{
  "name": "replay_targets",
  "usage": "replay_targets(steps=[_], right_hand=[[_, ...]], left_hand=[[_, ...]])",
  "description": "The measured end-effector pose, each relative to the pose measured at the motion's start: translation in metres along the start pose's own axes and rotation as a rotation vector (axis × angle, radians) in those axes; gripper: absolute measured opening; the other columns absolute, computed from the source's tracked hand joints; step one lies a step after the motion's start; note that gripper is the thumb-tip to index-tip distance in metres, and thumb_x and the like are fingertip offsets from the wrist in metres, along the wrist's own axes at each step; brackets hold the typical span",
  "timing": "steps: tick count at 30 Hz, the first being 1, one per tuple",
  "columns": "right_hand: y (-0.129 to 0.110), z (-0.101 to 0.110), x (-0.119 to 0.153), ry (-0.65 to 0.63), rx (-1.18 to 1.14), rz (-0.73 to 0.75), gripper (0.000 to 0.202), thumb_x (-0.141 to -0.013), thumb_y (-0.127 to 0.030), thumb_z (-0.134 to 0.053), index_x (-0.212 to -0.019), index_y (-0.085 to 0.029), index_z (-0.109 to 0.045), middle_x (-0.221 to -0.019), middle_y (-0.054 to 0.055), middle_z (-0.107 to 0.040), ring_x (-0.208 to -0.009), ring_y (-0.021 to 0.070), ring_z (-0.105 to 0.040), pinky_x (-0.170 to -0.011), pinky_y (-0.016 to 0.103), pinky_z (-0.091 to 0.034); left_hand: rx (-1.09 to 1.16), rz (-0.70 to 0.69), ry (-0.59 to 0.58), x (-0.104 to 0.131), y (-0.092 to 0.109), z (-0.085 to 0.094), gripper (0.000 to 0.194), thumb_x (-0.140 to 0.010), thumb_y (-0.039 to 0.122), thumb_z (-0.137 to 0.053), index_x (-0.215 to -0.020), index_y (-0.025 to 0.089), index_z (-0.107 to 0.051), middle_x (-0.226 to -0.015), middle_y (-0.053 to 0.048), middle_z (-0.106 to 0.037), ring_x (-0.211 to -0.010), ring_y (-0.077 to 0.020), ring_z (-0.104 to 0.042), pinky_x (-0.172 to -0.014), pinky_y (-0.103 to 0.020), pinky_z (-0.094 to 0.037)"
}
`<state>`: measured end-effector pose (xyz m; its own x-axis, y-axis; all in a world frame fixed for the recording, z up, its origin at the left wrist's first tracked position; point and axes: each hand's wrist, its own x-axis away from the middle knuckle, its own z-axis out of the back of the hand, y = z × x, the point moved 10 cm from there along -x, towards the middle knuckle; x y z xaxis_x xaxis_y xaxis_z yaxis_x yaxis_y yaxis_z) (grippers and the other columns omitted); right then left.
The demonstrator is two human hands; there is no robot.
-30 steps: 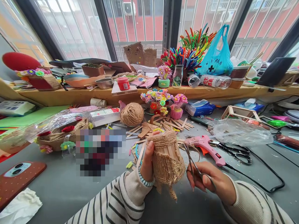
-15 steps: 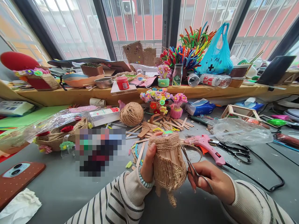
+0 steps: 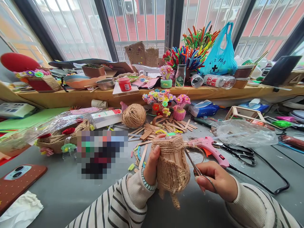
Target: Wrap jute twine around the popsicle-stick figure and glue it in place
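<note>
My left hand (image 3: 152,160) is wrapped around a twine-wrapped craft holder (image 3: 173,172), with the thumb on its near side. Rows of jute twine circle its top and lower body, bare wooden strips show between them, and short twine-covered feet stick out below. In my right hand (image 3: 215,179) are small metal scissors (image 3: 193,163), gripped by the handles, with the blades close together. Their tips reach the holder's upper right side, where a loose loop of twine (image 3: 203,153) curves away. Whether the tips touch the twine I cannot tell.
A pink glue gun (image 3: 212,150) lies to the right beside black scissors (image 3: 242,155), its cord trailing rightward. Behind the holder are wooden craft sticks (image 3: 178,125) and a twine ball (image 3: 133,116). A phone (image 3: 21,180) and crumpled tissue (image 3: 22,207) lie at left.
The scissor blades, spread apart before, have come nearly together. My right hand has shifted slightly to the right and up. My left hand and the holder have barely moved.
</note>
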<state>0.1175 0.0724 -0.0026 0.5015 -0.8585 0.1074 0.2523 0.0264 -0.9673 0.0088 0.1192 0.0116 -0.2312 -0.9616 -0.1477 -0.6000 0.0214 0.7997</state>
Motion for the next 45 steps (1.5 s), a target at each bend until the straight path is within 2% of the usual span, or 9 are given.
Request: replay_targets(steps=[7,13,22,28,34,39,42,45], right_hand=[[-0.006,-0.004,-0.002,-0.018,-0.037,0.020,0.066,-0.068,-0.084,-0.050,-0.051,-0.022,-0.034,-0.041,-0.006,-0.033,-0.040,0.0055,-0.026,-0.040,0.024,-0.022],[-0.009,-0.007,-0.003,0.010,0.020,0.049,0.067,-0.070,-0.085,-0.043,-0.049,-0.023,-0.032,-0.041,-0.005,-0.033,-0.041,0.0056,-0.027,-0.040,0.022,-0.024],[-0.010,-0.003,-0.004,0.060,0.099,0.116,0.067,-0.074,-0.084,-0.039,-0.048,-0.023,-0.031,-0.041,-0.004,-0.035,-0.042,0.0066,-0.029,-0.042,0.024,-0.024],[-0.011,-0.002,-0.003,0.074,0.116,0.136,0.064,-0.077,-0.079,-0.042,-0.050,-0.023,-0.031,-0.041,-0.004,-0.036,-0.041,0.0062,-0.030,-0.041,0.023,-0.023],[-0.006,-0.001,-0.003,0.119,-0.051,0.152,0.064,-0.072,-0.078,-0.052,-0.047,-0.023,-0.030,-0.038,-0.006,-0.032,-0.037,0.0045,-0.026,-0.037,0.022,-0.018],[-0.008,-0.011,-0.002,0.016,-0.136,0.138,0.065,-0.071,-0.081,-0.049,-0.048,-0.023,-0.033,-0.037,-0.007,-0.030,-0.032,0.0033,-0.022,-0.033,0.022,-0.016],[-0.011,-0.009,-0.001,0.016,-0.157,0.141,0.066,-0.069,-0.083,-0.047,-0.046,-0.022,-0.034,-0.035,-0.007,-0.028,-0.030,0.0028,-0.018,-0.032,0.022,-0.015],[-0.011,-0.009,-0.001,0.015,-0.117,0.124,0.066,-0.071,-0.082,-0.046,-0.045,-0.023,-0.032,-0.036,-0.006,-0.029,-0.033,0.0039,-0.021,-0.034,0.022,-0.019]], left_hand=[[0.012,0.012,-0.006,0.000,0.000,-0.002,0.064,-0.078,0.056,-0.061,-0.131,0.023,-0.049,-0.114,-0.008,-0.069,-0.110,-0.0292,-0.062,-0.102,-0.045,-0.044],[-0.009,-0.030,0.018,0.000,0.004,0.002,0.060,-0.078,0.055,-0.061,-0.127,0.022,-0.053,-0.110,-0.007,-0.069,-0.113,-0.0291,-0.060,-0.105,-0.044,-0.042],[0.029,-0.006,-0.003,0.000,0.003,-0.004,0.058,-0.077,0.055,-0.062,-0.125,0.023,-0.055,-0.109,-0.007,-0.070,-0.112,-0.0308,-0.061,-0.104,-0.045,-0.042],[0.022,0.002,0.030,0.000,0.002,-0.001,0.057,-0.076,0.055,-0.062,-0.121,0.021,-0.057,-0.108,-0.007,-0.070,-0.113,-0.0315,-0.061,-0.105,-0.046,-0.041],[0.031,0.010,0.019,0.001,0.000,0.000,0.059,-0.076,0.055,-0.062,-0.124,0.022,-0.055,-0.109,-0.007,-0.070,-0.111,-0.0309,-0.061,-0.101,-0.044,-0.044],[0.026,0.010,-0.011,0.001,-0.002,-0.001,0.059,-0.079,0.054,-0.061,-0.128,0.022,-0.052,-0.111,-0.007,-0.070,-0.112,-0.0296,-0.061,-0.102,-0.043,-0.043],[-0.001,0.011,-0.025,0.001,-0.002,-0.002,0.059,-0.079,0.054,-0.060,-0.128,0.022,-0.052,-0.113,-0.008,-0.069,-0.112,-0.0301,-0.061,-0.102,-0.044,-0.042],[-0.005,0.024,-0.011,0.001,-0.003,-0.001,0.060,-0.078,0.055,-0.061,-0.127,0.022,-0.053,-0.114,-0.008,-0.068,-0.113,-0.0308,-0.061,-0.103,-0.045,-0.041]])
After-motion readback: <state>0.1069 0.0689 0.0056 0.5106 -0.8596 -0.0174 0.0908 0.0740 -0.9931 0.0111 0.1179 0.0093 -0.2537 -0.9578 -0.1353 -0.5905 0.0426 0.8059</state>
